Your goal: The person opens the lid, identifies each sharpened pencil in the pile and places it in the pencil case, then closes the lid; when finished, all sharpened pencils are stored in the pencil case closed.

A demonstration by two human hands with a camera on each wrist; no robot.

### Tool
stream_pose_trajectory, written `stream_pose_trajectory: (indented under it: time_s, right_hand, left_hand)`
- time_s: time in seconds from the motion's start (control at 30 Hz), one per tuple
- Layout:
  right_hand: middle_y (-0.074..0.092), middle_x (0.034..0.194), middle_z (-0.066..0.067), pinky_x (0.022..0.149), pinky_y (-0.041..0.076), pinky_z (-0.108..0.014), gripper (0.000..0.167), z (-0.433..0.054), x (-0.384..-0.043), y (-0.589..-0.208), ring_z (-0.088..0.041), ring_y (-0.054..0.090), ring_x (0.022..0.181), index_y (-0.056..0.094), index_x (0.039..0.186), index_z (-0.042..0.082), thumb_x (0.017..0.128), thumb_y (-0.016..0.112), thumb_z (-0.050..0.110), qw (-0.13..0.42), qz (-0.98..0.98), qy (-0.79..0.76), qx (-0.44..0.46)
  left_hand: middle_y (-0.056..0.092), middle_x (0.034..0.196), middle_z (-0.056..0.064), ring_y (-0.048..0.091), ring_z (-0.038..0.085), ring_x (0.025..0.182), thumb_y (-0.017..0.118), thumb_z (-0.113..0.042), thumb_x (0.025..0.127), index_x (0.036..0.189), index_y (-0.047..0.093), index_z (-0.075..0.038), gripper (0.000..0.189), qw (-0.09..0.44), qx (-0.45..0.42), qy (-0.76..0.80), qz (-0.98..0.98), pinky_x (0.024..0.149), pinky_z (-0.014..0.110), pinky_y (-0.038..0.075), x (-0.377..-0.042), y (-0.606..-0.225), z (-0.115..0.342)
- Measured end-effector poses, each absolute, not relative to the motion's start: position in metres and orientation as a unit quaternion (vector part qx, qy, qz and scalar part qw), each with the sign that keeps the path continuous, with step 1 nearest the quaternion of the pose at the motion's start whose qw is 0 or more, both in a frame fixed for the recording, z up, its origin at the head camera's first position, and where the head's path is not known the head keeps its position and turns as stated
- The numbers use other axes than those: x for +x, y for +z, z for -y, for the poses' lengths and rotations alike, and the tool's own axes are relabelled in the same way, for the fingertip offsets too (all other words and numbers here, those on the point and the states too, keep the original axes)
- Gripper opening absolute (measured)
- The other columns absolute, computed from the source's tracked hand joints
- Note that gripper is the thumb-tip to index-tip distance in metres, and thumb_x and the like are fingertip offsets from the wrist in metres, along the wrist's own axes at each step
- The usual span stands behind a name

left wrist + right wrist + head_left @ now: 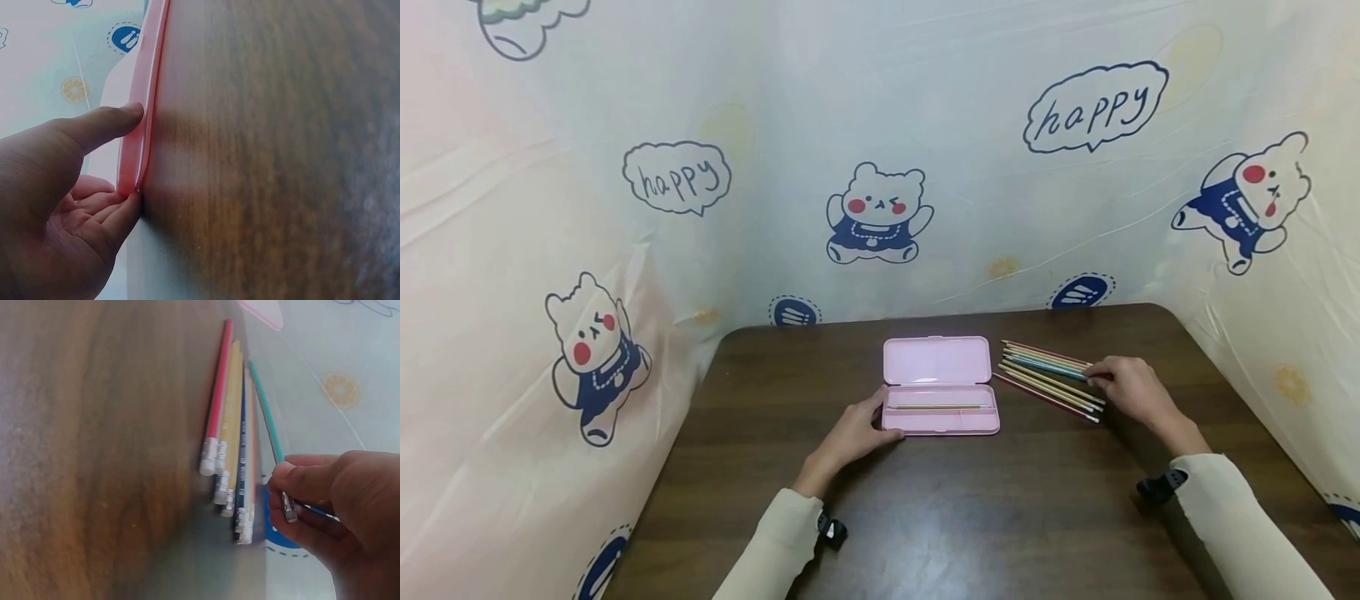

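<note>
A pink pencil case (981, 422) lies with its lid (937, 360) folded back, and one pencil (936, 407) rests lengthwise inside. My left hand (853, 429) grips the case's near left corner, thumb on the front wall and fingers against the left end (127, 165). To the right of the case, my right hand (1135, 387) pinches a teal pencil (265, 412) near its eraser end, between thumb and fingers. Several other pencils (1048, 390), among them a red one (220, 387) and yellow ones, lie fanned beside it, erasers towards the right hand.
The dark wooden table (925, 517) carries everything. A pale printed sheet (760, 233) with bears and "happy" bubbles rises behind the table and along both sides. Dark bands with small devices (1161, 486) sit at both wrists, over light sleeves.
</note>
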State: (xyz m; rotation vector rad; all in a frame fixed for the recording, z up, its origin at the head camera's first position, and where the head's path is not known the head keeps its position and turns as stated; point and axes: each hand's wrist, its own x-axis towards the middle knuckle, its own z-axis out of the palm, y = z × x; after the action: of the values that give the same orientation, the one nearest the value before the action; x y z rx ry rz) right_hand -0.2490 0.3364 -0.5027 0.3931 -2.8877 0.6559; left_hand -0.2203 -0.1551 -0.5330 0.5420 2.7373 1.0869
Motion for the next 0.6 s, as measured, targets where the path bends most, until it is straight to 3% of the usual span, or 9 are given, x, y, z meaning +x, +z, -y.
stream_pose_trajectory:
  time_s: [0.27, 0.6]
  right_hand:
    - [0.08, 0.097, -0.019, 0.07, 0.059, -0.05, 0.015, -0.335, -0.248, -0.49, -0.028, 0.071, 0.08, 0.083, 0.104, -0.001, 0.094, 0.073, -0.005, 0.097, 0.962, 0.213, 0.14]
    - [0.081, 0.099, -0.018, 0.078, 0.061, -0.057, 0.018, -0.318, -0.242, -0.473, -0.03, 0.074, 0.084, 0.084, 0.106, 0.002, 0.094, 0.073, -0.006, 0.129, 0.952, 0.219, 0.17]
  left_hand:
    - [0.04, 0.171, 0.012, 0.046, 0.033, 0.154, 0.082, -0.037, 0.095, 0.169, 0.03, -0.012, 0.093, 0.077, 0.18, 0.36, -0.912, 0.122, 0.051, 0.043, -0.219, -0.532, 0.155]
    - [0.041, 0.17, 0.011, 0.047, 0.032, 0.154, 0.082, -0.038, 0.095, 0.169, 0.03, -0.013, 0.094, 0.074, 0.184, 0.359, -0.912, 0.122, 0.051, 0.043, -0.22, -0.534, 0.156]
